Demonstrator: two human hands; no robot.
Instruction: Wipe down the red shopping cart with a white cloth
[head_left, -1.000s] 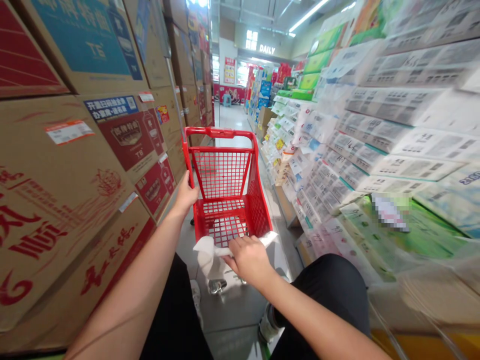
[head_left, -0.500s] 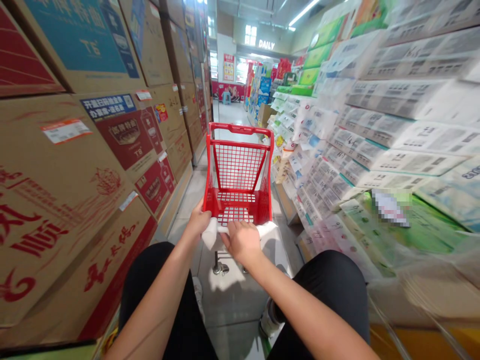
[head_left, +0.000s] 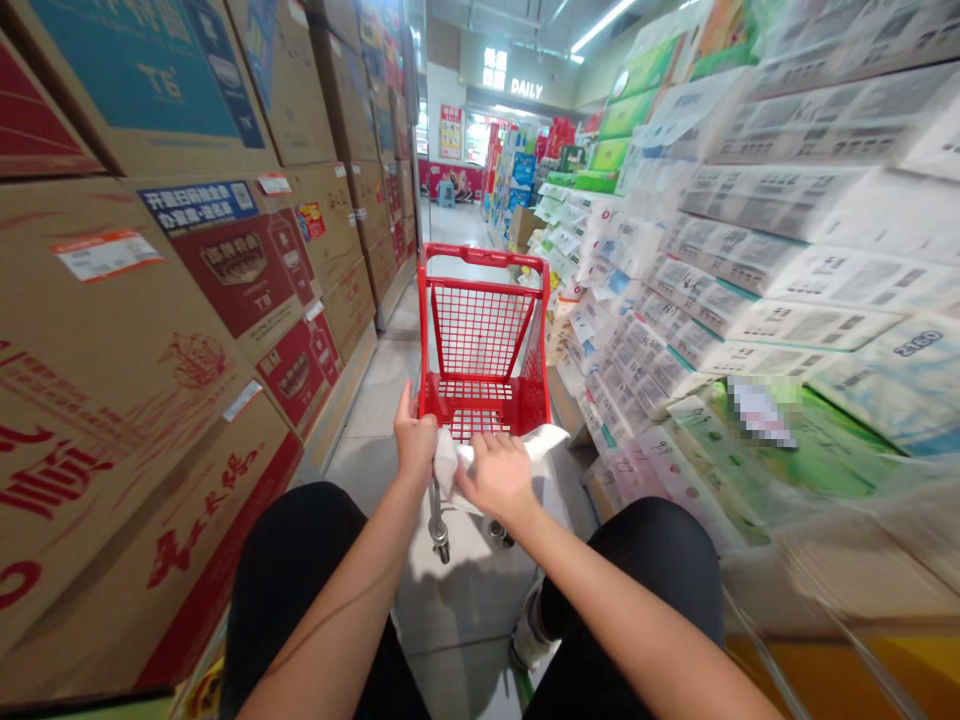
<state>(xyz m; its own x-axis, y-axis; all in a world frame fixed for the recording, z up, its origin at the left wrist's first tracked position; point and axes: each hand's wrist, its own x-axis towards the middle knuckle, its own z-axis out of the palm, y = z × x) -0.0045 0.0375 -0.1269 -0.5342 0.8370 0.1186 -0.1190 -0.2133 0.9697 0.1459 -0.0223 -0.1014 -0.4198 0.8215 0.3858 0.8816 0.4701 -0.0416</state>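
Note:
A small red plastic shopping cart (head_left: 429,325) with a mesh basket stands in front of me, its swivel wheels showing below. My left hand (head_left: 416,440) is closed at the near left corner of the cart, with one finger pointing up along its side. On the near edge, my right hand (head_left: 501,475) is closed over a white cloth or paper wipe (head_left: 547,438) and presses it against the cart. One end of the wipe sticks out to the right, and another part hangs near my left hand. The cart edge under the wipe is hidden.
Stacked cardboard cartons (head_left: 142,330) wall the aisle on the left. Wrapped packs of tissue paper (head_left: 757,220) are piled on the right, with a green pack (head_left: 810,440) lower down. Tiled floor (head_left: 390,390) runs ahead to a blue stool (head_left: 446,193).
My left hand has shifted slightly right and raised a finger. My right hand has slid slightly right with the wipe. The cart's front wheels show more, and the view has shifted a little.

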